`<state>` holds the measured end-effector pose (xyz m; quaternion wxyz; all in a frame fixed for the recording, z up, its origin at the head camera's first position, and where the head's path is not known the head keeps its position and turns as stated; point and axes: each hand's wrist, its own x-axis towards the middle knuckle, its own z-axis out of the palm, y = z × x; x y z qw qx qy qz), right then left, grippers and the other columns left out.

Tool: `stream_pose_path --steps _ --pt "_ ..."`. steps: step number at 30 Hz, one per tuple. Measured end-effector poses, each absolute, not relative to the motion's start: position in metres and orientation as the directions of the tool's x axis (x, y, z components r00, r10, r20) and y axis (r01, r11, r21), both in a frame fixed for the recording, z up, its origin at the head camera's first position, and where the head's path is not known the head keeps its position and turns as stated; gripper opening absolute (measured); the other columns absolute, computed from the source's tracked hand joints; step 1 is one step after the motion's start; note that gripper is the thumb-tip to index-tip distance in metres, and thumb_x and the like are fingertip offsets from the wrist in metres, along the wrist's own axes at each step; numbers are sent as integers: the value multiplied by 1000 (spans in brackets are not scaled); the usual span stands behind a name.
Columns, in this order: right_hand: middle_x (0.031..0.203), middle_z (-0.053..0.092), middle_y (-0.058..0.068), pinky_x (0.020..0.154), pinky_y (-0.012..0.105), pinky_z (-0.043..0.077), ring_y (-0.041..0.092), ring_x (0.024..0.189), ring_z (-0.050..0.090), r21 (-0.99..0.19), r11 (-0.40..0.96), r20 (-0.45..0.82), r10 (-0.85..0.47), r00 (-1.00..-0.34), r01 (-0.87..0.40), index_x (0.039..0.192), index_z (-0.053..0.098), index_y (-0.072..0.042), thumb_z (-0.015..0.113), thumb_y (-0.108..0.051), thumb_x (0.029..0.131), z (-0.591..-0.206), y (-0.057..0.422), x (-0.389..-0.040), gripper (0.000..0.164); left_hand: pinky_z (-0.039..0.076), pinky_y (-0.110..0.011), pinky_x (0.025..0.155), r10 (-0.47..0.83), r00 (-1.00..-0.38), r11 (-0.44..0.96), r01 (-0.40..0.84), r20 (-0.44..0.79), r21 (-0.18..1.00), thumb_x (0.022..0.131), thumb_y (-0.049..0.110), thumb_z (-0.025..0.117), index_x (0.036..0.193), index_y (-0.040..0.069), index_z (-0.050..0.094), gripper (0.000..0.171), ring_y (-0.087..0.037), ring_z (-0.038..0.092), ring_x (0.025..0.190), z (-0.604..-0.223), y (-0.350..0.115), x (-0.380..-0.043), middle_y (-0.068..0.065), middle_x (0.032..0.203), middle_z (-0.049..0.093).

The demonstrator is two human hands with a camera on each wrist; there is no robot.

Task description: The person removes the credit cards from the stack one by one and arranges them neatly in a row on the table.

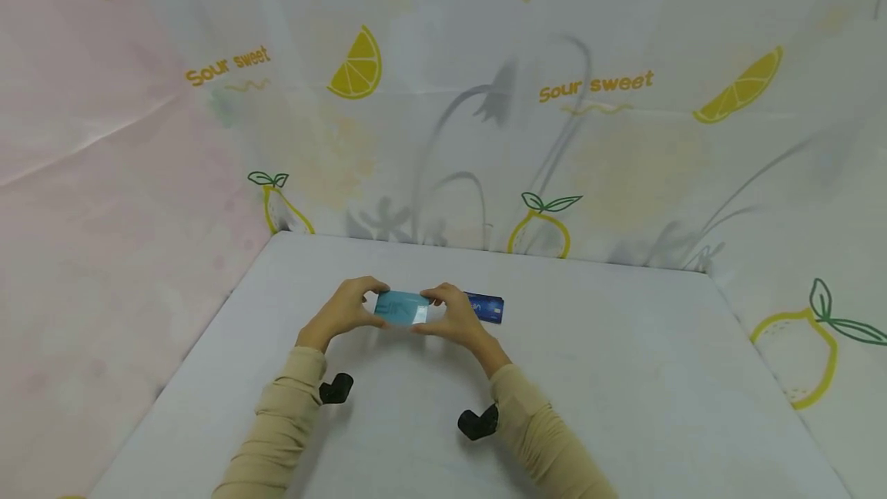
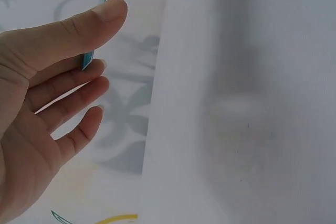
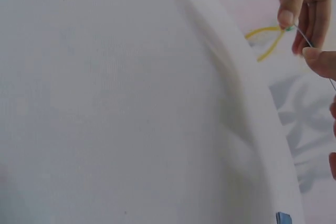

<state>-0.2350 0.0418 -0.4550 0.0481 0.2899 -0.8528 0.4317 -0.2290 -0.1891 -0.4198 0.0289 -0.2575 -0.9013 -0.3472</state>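
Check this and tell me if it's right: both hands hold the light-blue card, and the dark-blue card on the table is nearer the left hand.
Wrong on one point: the head view shows the dark-blue card nearer the right hand, not the left hand. Both do hold the light-blue card.

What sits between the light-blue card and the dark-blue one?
The right hand, as the head view shows: it pinches the light-blue card and partly covers the dark-blue card.

Orange "Sour sweet" lettering (image 1: 601, 85) 2x, printed on bkgd cloth (image 1: 450, 37).
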Motion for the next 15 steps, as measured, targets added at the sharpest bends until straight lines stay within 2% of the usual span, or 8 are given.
stream_pose_path --steps 8,12,15 --pt "93 62 11 76 33 47 29 87 56 -702 429 369 -465 -805 -569 110 66 3 85 -23 65 -456 20 -232 55 50 -48 80 410 -888 651 445 209 615 61 6 86 110 -9 62 56 -37 58 98 -416 -210 -219 -21 105 65" --pt "90 62 10 74 28 46 22 82 55 -693 393 417 -464 -781 -604 108 67 3 85 -25 66 -459 9 -230 53 50 -49 79 394 -898 667 426 195 611 61 6 86 111 -10 62 57 -37 58 97 -417 -220 -217 -21 105 65" --pt "87 61 5 71 24 46 16 79 53 -668 368 469 -466 -750 -646 107 67 1 82 -34 69 -465 0 -232 54 50 -48 78 387 -902 679 419 192 603 61 6 86 111 -10 62 57 -36 58 96 -417 -229 -215 -21 105 65"
